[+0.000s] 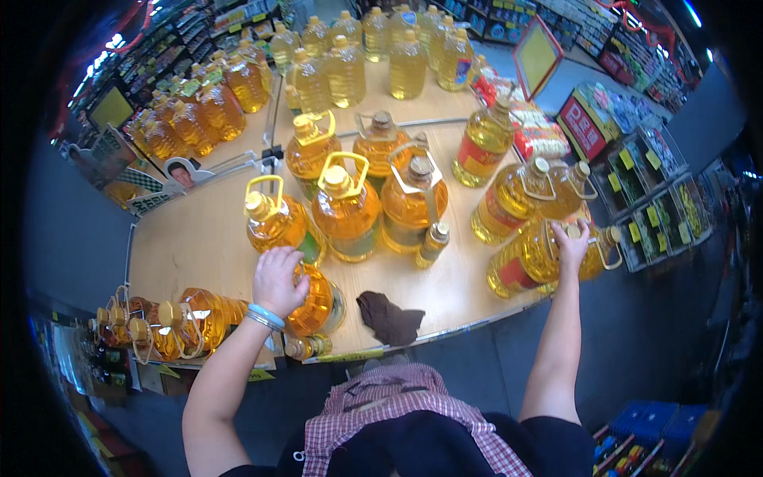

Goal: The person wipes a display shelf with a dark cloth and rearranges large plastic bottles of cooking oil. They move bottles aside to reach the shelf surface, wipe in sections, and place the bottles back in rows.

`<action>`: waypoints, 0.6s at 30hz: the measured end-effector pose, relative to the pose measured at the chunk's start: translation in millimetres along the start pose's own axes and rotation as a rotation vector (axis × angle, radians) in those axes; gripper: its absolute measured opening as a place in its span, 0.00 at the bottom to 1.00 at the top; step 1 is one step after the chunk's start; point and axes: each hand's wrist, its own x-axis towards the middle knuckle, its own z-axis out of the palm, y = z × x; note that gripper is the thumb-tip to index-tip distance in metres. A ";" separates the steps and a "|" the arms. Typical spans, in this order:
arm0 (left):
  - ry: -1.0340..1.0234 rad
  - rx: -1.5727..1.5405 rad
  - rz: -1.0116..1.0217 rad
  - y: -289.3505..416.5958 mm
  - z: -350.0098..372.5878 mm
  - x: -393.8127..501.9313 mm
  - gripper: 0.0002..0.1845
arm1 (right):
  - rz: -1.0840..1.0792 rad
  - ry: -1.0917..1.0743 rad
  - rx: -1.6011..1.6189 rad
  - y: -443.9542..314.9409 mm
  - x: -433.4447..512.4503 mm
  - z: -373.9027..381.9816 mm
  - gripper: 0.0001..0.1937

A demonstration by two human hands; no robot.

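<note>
My left hand, with blue and silver bangles at the wrist, is closed over the top of a large amber cooking-oil bottle near the table's front edge. Its cap and handle are mostly hidden under the palm. On the right, my right hand grips the capped top of a yellow oil bottle with a red label. Between the hands lies a crumpled dark brown cloth. Behind it stand a small oil bottle and several large amber bottles, such as one with a yellow handle.
Several more amber bottles stand at the left front, and pale oil bottles fill the back of the wooden table. Cardboard signs edge its left side. Packaged goods and a rack stand on the right.
</note>
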 end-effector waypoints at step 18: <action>-0.027 0.025 0.036 -2.5 6.1 -0.7 0.22 | 0.070 -0.290 0.072 -39.4 -48.1 15.2 0.21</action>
